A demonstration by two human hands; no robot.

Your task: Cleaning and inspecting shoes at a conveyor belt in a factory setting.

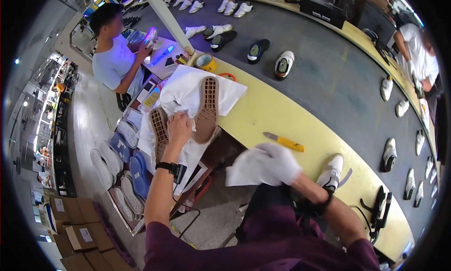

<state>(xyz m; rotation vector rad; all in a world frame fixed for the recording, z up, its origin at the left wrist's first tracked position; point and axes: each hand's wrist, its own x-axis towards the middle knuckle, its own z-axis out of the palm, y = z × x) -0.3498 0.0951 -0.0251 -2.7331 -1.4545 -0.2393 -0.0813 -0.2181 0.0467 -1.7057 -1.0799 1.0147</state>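
My bare left hand (180,130) is between two brown shoe soles, its fingers curled on a crumpled white piece (193,125), paper or cloth. One brown sole (206,111) lies tread up to its right; the other brown sole (159,129) is partly behind my hand and wrist. Both rest on white sheeting (231,90) over the bench corner. My right hand (281,164), in a white glove, is closed on a limp white cloth (244,168) hanging toward the left, blurred by motion. Beyond it a yellow-handled knife (284,141) lies on the bench.
A white shoe (331,171) stands on the yellow bench (253,116) at my right, near a black tool (378,210). Tape (206,62) sits at the back. A rack (117,203) holds white and blue soles. Shoes line the grey conveyor (329,83). Two co-workers are nearby.
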